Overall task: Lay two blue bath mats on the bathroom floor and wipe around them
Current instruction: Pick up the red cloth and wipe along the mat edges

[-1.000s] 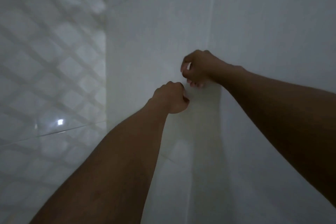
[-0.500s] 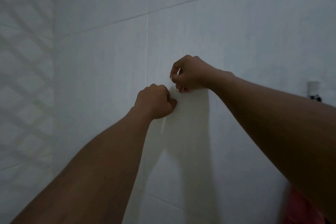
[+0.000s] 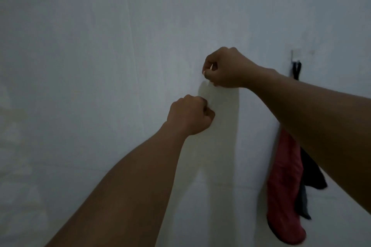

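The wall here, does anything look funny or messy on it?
A little. Red cloth and dark cloth hang bunched from one small hook. Both hands, left hand and right hand, are fisted against the tiled wall. No blue mats show.

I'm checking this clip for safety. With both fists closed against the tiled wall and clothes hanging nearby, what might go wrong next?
1. The right forearm crosses in front of the red cloth on the wall hook; drawing back may snag it.
2. The left hand and right hand pinch something barely visible; it might slip.
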Demonstrator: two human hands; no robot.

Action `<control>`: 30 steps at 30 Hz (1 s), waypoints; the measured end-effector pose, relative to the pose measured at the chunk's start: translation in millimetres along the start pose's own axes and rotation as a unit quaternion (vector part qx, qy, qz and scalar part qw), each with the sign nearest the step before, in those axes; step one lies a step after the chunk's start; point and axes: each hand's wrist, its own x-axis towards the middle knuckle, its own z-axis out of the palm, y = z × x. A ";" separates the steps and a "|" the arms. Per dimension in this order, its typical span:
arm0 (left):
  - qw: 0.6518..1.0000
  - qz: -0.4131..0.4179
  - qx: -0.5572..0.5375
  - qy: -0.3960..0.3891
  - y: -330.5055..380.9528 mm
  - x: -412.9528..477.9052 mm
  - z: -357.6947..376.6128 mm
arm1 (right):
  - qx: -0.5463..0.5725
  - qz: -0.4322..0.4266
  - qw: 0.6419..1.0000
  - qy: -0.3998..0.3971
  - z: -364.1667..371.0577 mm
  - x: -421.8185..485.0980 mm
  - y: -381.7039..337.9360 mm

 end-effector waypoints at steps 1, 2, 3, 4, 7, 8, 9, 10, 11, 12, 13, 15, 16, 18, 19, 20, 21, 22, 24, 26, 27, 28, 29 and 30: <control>1.000 0.007 -0.014 -0.008 8.7 -4.6 5.2 | -0.013 0.014 1.000 0.002 -4.0 -11.9 6.4; 0.999 0.015 -0.028 -0.016 18.8 -8.4 9.6 | -0.026 0.029 0.999 0.010 -9.2 -24.9 13.2; 0.998 0.025 -0.043 -0.024 29.7 -11.5 14.0 | -0.039 0.041 0.998 0.023 -15.4 -37.9 20.1; 0.997 0.036 -0.059 -0.027 42.3 -13.9 17.9 | -0.052 0.054 0.996 0.039 -22.3 -51.4 27.8; 0.991 0.054 -0.114 -0.038 84.0 -17.3 31.4 | -0.096 0.109 0.984 0.107 -44.5 -91.6 53.7; 0.989 0.053 -0.131 -0.045 96.7 -17.4 36.0 | -0.111 0.131 0.976 0.132 -51.1 -104.2 61.7; 0.986 0.050 -0.147 -0.063 107.9 -17.2 41.1 | -0.121 0.157 0.969 0.150 -56.5 -115.3 70.5; 0.982 0.045 -0.163 -0.087 118.0 -17.5 46.1 | -0.127 0.187 0.962 0.155 -60.7 -125.5 79.2; 0.977 0.040 -0.177 -0.112 127.0 -18.2 51.2 | -0.128 0.221 0.956 0.143 -63.3 -134.3 87.9; 0.972 0.034 -0.189 -0.134 135.2 -19.0 55.8 | -0.121 0.257 0.952 0.116 -64.3 -141.8 96.3; 0.969 0.029 -0.198 -0.148 142.5 -20.7 59.9 | -0.097 0.293 0.948 0.079 -64.0 -148.4 103.3; 0.963 0.019 -0.217 -0.156 154.5 -24.3 68.6 | -0.013 0.350 0.937 0.009 -59.7 -160.0 111.4; 0.961 0.012 -0.227 -0.157 158.8 -25.3 71.8 | 0.023 0.364 0.931 -0.014 -56.4 -164.1 113.4; 0.953 -0.008 -0.251 -0.170 163.2 -26.3 73.3 | 0.060 0.370 0.927 -0.030 -48.6 -167.3 115.6; 0.945 -0.017 -0.274 -0.180 162.8 -25.5 72.3 | 0.075 0.367 0.927 -0.026 -44.6 -167.0 115.4; 0.933 -0.025 -0.304 -0.190 160.4 -24.2 70.2 | 0.090 0.363 0.927 -0.017 -41.1 -165.6 114.3; 0.922 -0.030 -0.334 -0.195 156.6 -22.6 67.6 | 0.103 0.362 0.927 -0.006 -38.5 -163.4 113.2; 0.913 -0.033 -0.356 -0.195 152.1 -21.0 64.5 | 0.112 0.361 0.926 0.006 -36.9 -160.6 111.2; 0.907 -0.043 -0.381 -0.174 140.7 -16.3 58.6 | 0.134 0.363 0.921 0.043 -38.0 -152.4 106.1; 0.907 -0.068 -0.396 -0.128 127.8 -10.2 49.4 | 0.150 0.349 0.922 0.081 -40.7 -140.1 95.7; 0.906 -0.079 -0.403 -0.102 122.7 -6.7 43.6 | 0.149 0.336 0.925 0.098 -41.8 -132.5 89.3; 0.905 -0.087 -0.408 -0.081 117.8 -2.6 35.9 | 0.144 0.318 0.930 0.114 -42.1 -123.5 81.5; 0.905 -0.092 -0.410 -0.064 112.9 1.3 28.1 | 0.140 0.301 0.934 0.130 -41.4 -113.8 73.1; 0.907 -0.095 -0.408 -0.048 107.5 4.6 19.7 | 0.141 0.285 0.937 0.145 -40.2 -104.5 62.6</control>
